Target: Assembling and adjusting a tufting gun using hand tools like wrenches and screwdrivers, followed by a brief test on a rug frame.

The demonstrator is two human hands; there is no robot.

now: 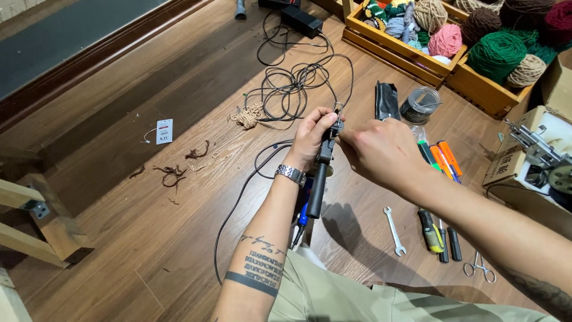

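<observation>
I hold a black tool (322, 173) with a long dark handle upright at the middle of the frame, above the wooden floor (149, 250). My left hand (313, 140) is wrapped around the upper part of it, fingers curled closed, a metal watch (291, 174) on the wrist. My right hand (381, 152) comes in from the right and its fingertips meet the top of the tool right beside my left thumb; they look pinched together there, but what they pinch is too small for me to tell. The handle hangs down below my left hand, and a thin black cable (238, 203) trails from near it along the floor toward the lower middle of the frame.

Above my hands, a tangle of black cable (292, 83) lies on the floor with a small clump of tan yarn (247, 116) just beside it. At the upper right, wooden crates (411, 56) hold balls of yarn in green, pink, brown and beige. To the right of my hands lie orange markers (444, 158). Lower right, a small wrench (393, 229), a screwdriver (430, 229) and small scissors (479, 268) lie on the floor, near one another. Brown yarn scraps (173, 173) are scattered at the left.
</observation>
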